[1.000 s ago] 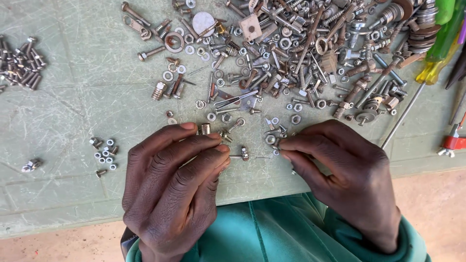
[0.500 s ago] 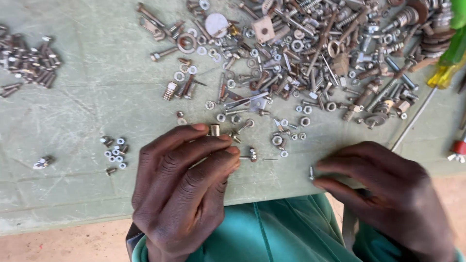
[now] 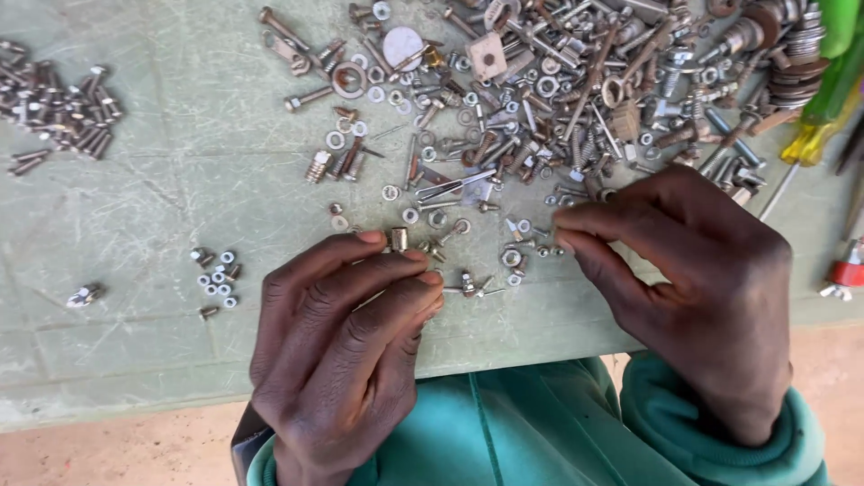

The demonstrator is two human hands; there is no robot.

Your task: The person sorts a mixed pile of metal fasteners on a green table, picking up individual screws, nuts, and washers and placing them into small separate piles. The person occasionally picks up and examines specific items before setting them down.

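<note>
- Teal sleeves [image 3: 558, 432] lie nearest, at the edge of the scratched green table [image 3: 135, 360].
- Left hand [image 3: 346, 346] rests with its fingers together, their tips touching a small brass nut [image 3: 399, 238].
- Right hand [image 3: 693, 279] has thumb and forefinger pinched; whether they grasp anything, I cannot tell.
- Between the hands lies a short bolt [image 3: 468, 284].
- Sorting seems the step in hand; a fine pinch comes next.
- Farther off sits the mixed heap of hardware [image 3: 576, 81], with a sorted screw pile [image 3: 58, 108] far left.

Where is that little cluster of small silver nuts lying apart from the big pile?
The cluster of small silver nuts lies on the green table, just left of the left hand.
</note>
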